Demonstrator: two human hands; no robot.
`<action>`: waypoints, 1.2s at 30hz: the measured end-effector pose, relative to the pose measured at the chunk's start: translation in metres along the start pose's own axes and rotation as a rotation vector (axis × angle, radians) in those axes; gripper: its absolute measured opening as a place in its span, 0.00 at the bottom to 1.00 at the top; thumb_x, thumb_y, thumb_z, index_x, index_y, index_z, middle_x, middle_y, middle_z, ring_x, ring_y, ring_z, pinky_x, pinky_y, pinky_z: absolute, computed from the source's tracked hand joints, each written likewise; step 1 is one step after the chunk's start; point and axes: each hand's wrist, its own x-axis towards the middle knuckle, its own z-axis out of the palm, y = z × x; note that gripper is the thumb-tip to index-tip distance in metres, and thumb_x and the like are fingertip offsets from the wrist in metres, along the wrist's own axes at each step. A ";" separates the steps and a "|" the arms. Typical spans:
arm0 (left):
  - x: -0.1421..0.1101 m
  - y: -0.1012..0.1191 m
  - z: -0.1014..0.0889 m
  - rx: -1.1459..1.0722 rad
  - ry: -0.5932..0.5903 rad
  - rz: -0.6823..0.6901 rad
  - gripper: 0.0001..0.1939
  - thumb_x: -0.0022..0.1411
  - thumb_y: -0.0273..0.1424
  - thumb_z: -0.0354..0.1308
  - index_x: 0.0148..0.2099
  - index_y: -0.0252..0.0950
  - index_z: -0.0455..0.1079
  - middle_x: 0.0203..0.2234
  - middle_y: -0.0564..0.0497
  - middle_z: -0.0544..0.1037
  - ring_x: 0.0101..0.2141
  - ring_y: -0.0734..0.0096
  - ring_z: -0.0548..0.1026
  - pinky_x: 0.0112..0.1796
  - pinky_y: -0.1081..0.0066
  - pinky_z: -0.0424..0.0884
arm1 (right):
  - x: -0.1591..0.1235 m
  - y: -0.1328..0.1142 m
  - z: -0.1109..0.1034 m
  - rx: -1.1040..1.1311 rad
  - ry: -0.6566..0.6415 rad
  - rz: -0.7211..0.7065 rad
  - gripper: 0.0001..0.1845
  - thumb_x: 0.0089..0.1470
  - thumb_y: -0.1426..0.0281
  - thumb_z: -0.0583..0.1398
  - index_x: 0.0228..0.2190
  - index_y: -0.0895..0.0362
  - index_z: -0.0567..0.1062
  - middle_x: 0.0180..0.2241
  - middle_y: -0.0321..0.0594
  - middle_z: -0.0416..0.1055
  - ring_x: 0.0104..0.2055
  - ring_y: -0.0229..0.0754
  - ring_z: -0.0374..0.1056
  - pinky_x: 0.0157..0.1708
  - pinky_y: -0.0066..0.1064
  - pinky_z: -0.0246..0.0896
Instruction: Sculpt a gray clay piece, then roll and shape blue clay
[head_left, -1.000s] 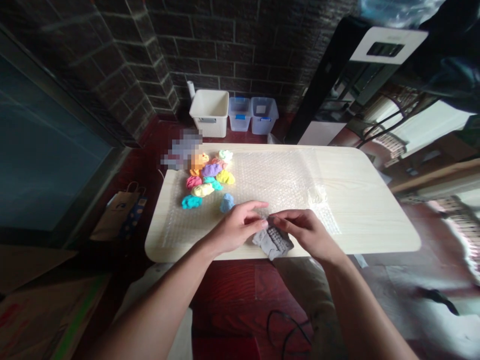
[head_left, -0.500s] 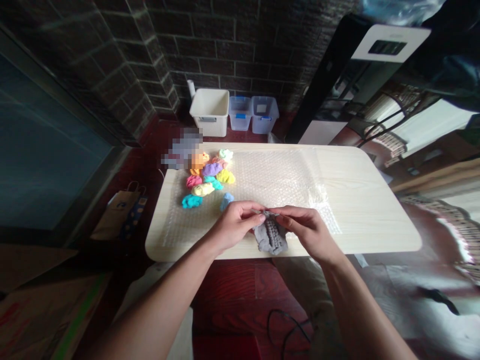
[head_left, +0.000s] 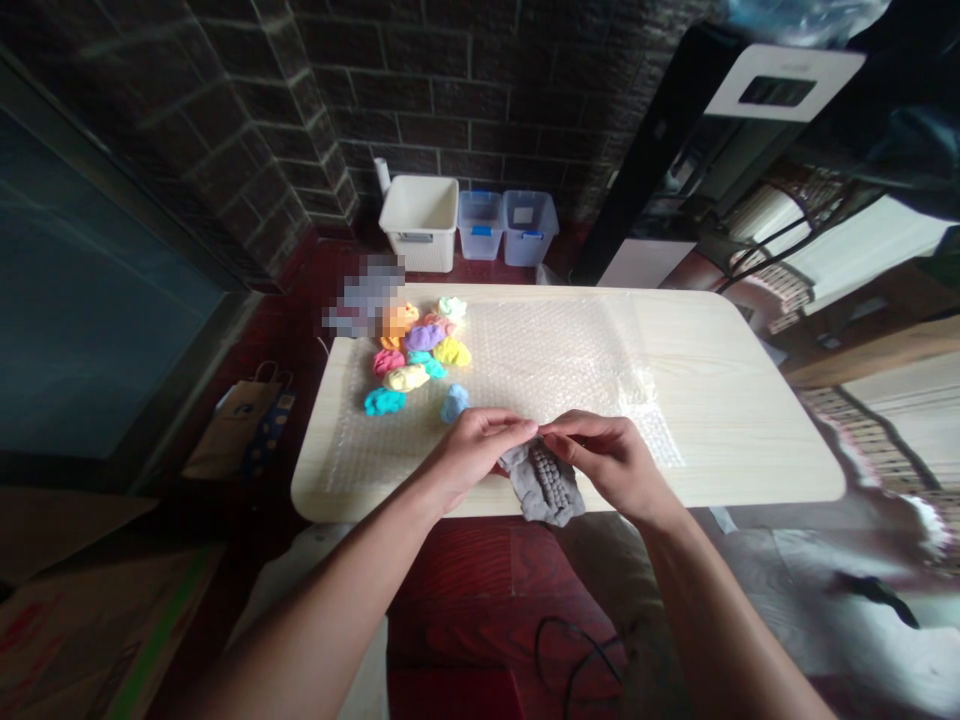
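A flat piece of grey modelling clay (head_left: 551, 485) with rows of small raised bumps hangs from my fingers at the table's near edge. My left hand (head_left: 487, 445) pinches its upper left edge between thumb and fingers. At the top edge my right hand (head_left: 596, 450) is closed too, its thumb and fingertips pressed together on the clay. The fingertips of both hands almost meet. A light blue clay lump (head_left: 454, 402) lies just beyond my left hand. Farther left are several coloured lumps, among them a purple lump (head_left: 425, 338), a yellow lump (head_left: 452, 352) and a teal lump (head_left: 385, 401).
Bubble wrap (head_left: 555, 345) covers much of the pale table (head_left: 750, 420). On the floor behind it stand a white bin (head_left: 418, 225) and two clear plastic boxes with blue latches. A paper bag (head_left: 232, 430) is at the left, a dark cable (head_left: 577, 640) below.
The grey clay has dropped slightly lower and shifted a little right, tilting. My right fingers have drawn into a tighter pinch at its top edge. The other lumps stay in place.
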 end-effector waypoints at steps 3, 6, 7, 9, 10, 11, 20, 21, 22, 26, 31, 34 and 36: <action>-0.001 0.002 0.001 0.020 -0.014 0.008 0.20 0.52 0.42 0.75 0.40 0.32 0.81 0.29 0.50 0.81 0.28 0.74 0.74 0.30 0.73 0.66 | 0.000 0.001 0.002 0.070 0.040 0.091 0.13 0.56 0.60 0.72 0.38 0.55 0.88 0.35 0.43 0.82 0.38 0.44 0.74 0.39 0.36 0.67; -0.001 0.003 0.002 0.040 -0.022 0.080 0.16 0.55 0.38 0.73 0.41 0.31 0.81 0.32 0.47 0.83 0.30 0.73 0.76 0.33 0.73 0.68 | 0.000 0.002 0.003 0.134 0.056 0.207 0.17 0.58 0.55 0.70 0.35 0.58 0.85 0.28 0.39 0.76 0.31 0.40 0.68 0.31 0.32 0.60; 0.000 0.002 0.002 0.054 -0.021 0.106 0.15 0.56 0.38 0.73 0.41 0.31 0.82 0.33 0.47 0.84 0.31 0.72 0.77 0.35 0.73 0.69 | 0.000 0.002 0.003 0.135 0.051 0.231 0.19 0.58 0.54 0.70 0.31 0.59 0.83 0.24 0.36 0.72 0.28 0.38 0.64 0.28 0.31 0.56; 0.000 0.002 0.002 0.110 -0.023 0.159 0.14 0.59 0.37 0.71 0.41 0.31 0.82 0.34 0.46 0.84 0.33 0.70 0.78 0.37 0.71 0.70 | 0.000 0.001 0.004 0.114 0.040 0.254 0.24 0.56 0.52 0.70 0.23 0.59 0.79 0.20 0.33 0.64 0.25 0.35 0.57 0.25 0.31 0.50; 0.001 0.002 0.001 0.149 -0.028 0.186 0.14 0.60 0.37 0.69 0.41 0.30 0.82 0.34 0.45 0.85 0.34 0.68 0.79 0.38 0.71 0.71 | 0.000 0.000 0.004 0.097 0.037 0.259 0.24 0.55 0.52 0.71 0.22 0.59 0.78 0.20 0.32 0.62 0.24 0.35 0.55 0.25 0.31 0.48; 0.001 0.002 0.001 0.189 -0.035 0.210 0.14 0.61 0.37 0.69 0.42 0.30 0.82 0.35 0.44 0.85 0.35 0.67 0.79 0.39 0.70 0.72 | 0.000 -0.001 0.004 0.080 0.037 0.265 0.25 0.54 0.52 0.72 0.22 0.60 0.77 0.19 0.32 0.62 0.24 0.35 0.54 0.25 0.31 0.47; 0.000 0.001 -0.001 0.287 -0.021 0.230 0.12 0.62 0.35 0.66 0.41 0.30 0.82 0.35 0.44 0.86 0.35 0.65 0.81 0.38 0.69 0.73 | 0.002 -0.002 0.007 0.080 0.021 0.279 0.21 0.52 0.55 0.72 0.25 0.61 0.81 0.20 0.34 0.66 0.25 0.35 0.56 0.26 0.32 0.48; 0.000 0.001 -0.001 0.292 -0.021 0.234 0.12 0.62 0.35 0.66 0.41 0.30 0.82 0.34 0.44 0.85 0.34 0.66 0.80 0.37 0.70 0.73 | 0.002 -0.001 0.007 0.093 0.018 0.283 0.20 0.52 0.55 0.72 0.25 0.61 0.81 0.20 0.34 0.67 0.25 0.35 0.57 0.27 0.32 0.48; 0.001 0.001 -0.001 0.297 -0.022 0.239 0.11 0.62 0.34 0.66 0.40 0.30 0.81 0.34 0.44 0.85 0.34 0.66 0.80 0.37 0.70 0.72 | 0.001 0.000 0.006 0.105 0.017 0.288 0.20 0.53 0.55 0.72 0.26 0.60 0.82 0.21 0.34 0.68 0.25 0.36 0.58 0.27 0.32 0.49; 0.001 0.001 -0.001 0.308 -0.028 0.251 0.11 0.62 0.34 0.65 0.40 0.30 0.81 0.33 0.45 0.85 0.33 0.68 0.79 0.36 0.71 0.71 | 0.001 0.003 0.005 0.117 0.014 0.294 0.19 0.54 0.55 0.71 0.27 0.60 0.83 0.21 0.35 0.70 0.26 0.36 0.59 0.28 0.32 0.51; -0.001 0.002 -0.002 0.262 -0.041 0.243 0.12 0.60 0.34 0.67 0.42 0.30 0.80 0.33 0.46 0.84 0.32 0.69 0.79 0.35 0.72 0.72 | 0.001 0.005 0.005 0.160 0.055 0.298 0.21 0.53 0.53 0.71 0.25 0.59 0.81 0.23 0.35 0.69 0.28 0.38 0.61 0.31 0.33 0.54; -0.001 0.003 -0.002 0.217 -0.024 0.222 0.12 0.59 0.34 0.68 0.42 0.31 0.79 0.33 0.46 0.84 0.31 0.70 0.78 0.34 0.72 0.71 | 0.001 0.004 0.006 0.165 0.079 0.278 0.23 0.55 0.52 0.70 0.23 0.59 0.79 0.23 0.35 0.66 0.29 0.38 0.60 0.31 0.33 0.55; -0.001 0.003 -0.002 0.202 -0.012 0.212 0.12 0.59 0.33 0.68 0.42 0.31 0.79 0.33 0.46 0.84 0.32 0.70 0.78 0.34 0.72 0.72 | 0.001 0.004 0.006 0.116 0.056 0.266 0.23 0.55 0.52 0.70 0.23 0.59 0.79 0.22 0.35 0.66 0.28 0.38 0.58 0.30 0.33 0.53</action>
